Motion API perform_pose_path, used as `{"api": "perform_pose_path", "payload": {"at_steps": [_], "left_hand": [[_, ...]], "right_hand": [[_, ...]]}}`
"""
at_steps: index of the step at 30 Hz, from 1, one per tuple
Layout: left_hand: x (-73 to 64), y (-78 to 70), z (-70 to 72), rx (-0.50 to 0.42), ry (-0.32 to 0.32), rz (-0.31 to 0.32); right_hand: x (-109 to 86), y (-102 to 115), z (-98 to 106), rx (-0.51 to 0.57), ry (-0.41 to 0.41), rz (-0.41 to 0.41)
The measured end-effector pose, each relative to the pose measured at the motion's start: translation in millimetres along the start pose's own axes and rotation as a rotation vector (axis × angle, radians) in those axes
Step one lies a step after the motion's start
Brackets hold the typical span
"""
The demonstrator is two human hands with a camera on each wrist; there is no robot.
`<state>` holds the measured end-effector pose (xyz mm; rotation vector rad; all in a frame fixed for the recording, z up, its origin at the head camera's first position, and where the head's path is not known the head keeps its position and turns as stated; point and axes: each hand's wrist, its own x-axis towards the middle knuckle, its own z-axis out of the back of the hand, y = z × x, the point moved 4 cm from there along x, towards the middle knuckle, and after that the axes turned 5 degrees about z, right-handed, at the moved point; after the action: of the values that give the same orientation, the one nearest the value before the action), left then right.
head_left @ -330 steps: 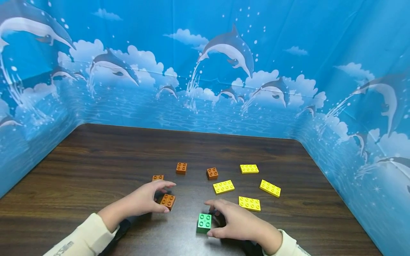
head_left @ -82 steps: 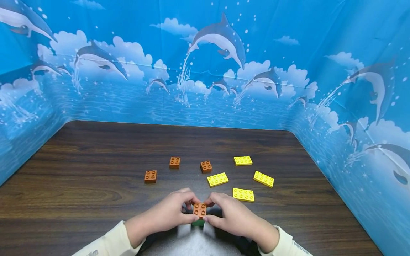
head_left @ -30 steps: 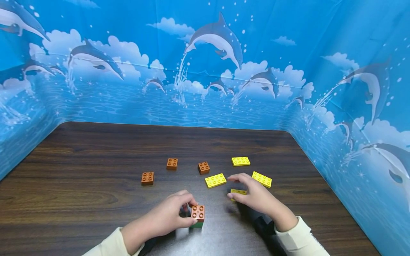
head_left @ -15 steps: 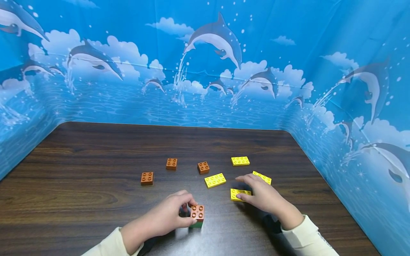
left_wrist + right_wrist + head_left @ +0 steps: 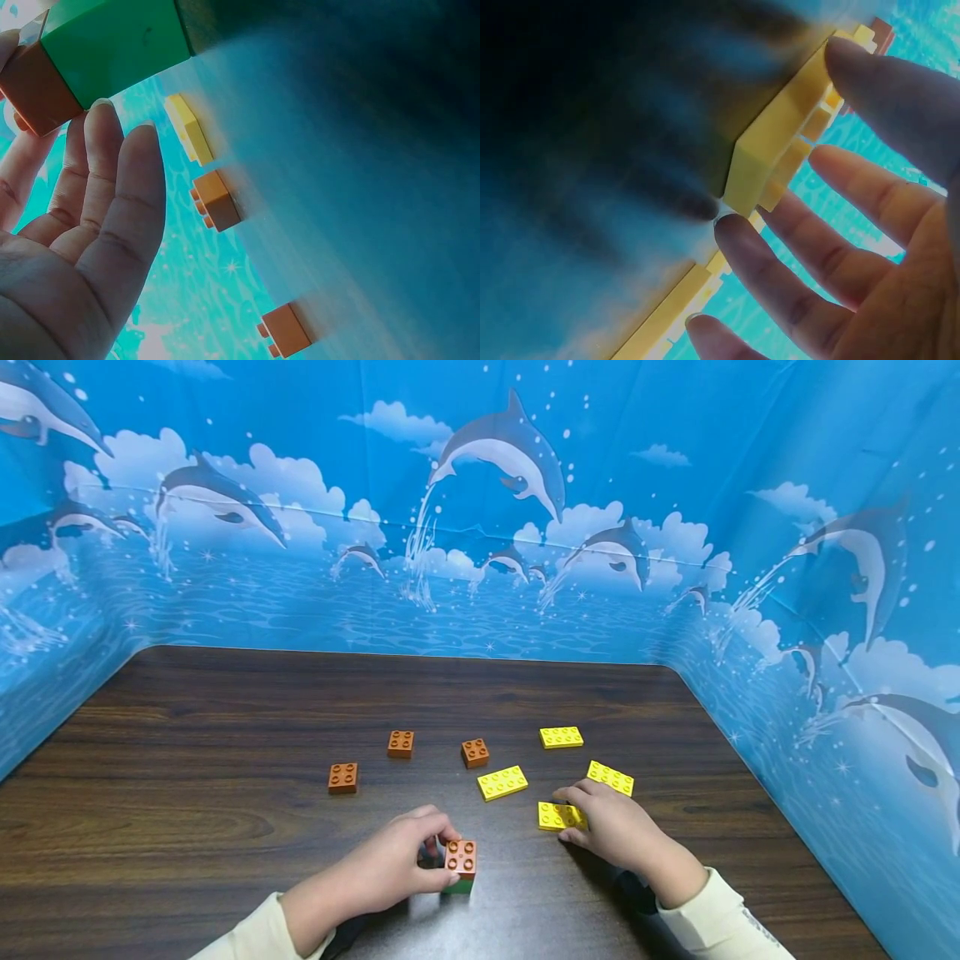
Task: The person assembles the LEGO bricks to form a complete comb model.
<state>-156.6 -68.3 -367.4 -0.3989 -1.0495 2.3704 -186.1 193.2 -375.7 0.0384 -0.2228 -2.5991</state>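
Note:
In the head view my left hand point(image 5: 397, 864) holds a stack of two toy building bricks: an orange-brown brick point(image 5: 461, 853) on top of a green brick point(image 5: 459, 887). The left wrist view shows the green brick's side point(image 5: 120, 49) beside the hand's fingers, with the orange-brown brick point(image 5: 41, 86) joined to it. My right hand point(image 5: 618, 827) straddles a flat yellow brick point(image 5: 553, 815), thumb at its near edge and index finger at the far one. Seen from the right wrist, the thumb lies against this yellow brick point(image 5: 780, 120), and other fingertips disappear behind it.
Three orange-brown bricks lie farther back: left point(image 5: 343, 778), middle point(image 5: 401, 744) and right point(image 5: 475, 752). More flat yellow bricks lie near the right hand: one to its left point(image 5: 502, 783), one behind point(image 5: 562, 737), one just beyond the knuckles point(image 5: 611, 777). A dolphin-print curtain point(image 5: 480, 568) encloses the table point(image 5: 225, 735).
The orange-brown brick was put onto the green one with both hands. My right hand then left the stack, moved right and lowered around the yellow brick; the left hand stayed on the stack.

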Motion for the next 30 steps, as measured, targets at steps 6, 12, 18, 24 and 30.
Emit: {"api": "perform_pose_path", "payload": {"at_steps": [6,12,18,24,30], "left_hand": [[0.3,0.5,0.1,-0.002,-0.002,-0.003],[0.3,0.9,-0.1,-0.004,0.005,0.005],[0.3,0.8,0.3,-0.005,-0.003,0.0],[0.2,0.9,0.2,-0.005,-0.003,0.003],[0.6,1.3,0.2,-0.025,0.01,0.003]], "right_hand": [[-1.4,3,1,-0.048,-0.02,0.035],[-0.7,2,0,-0.036,-0.019,0.018],[1.2,2,-1,-0.039,-0.001,-0.001],[2.5,5,1,-0.039,-0.011,0.02],[5.1,11,2,-0.055,-0.078,0.065]]}}
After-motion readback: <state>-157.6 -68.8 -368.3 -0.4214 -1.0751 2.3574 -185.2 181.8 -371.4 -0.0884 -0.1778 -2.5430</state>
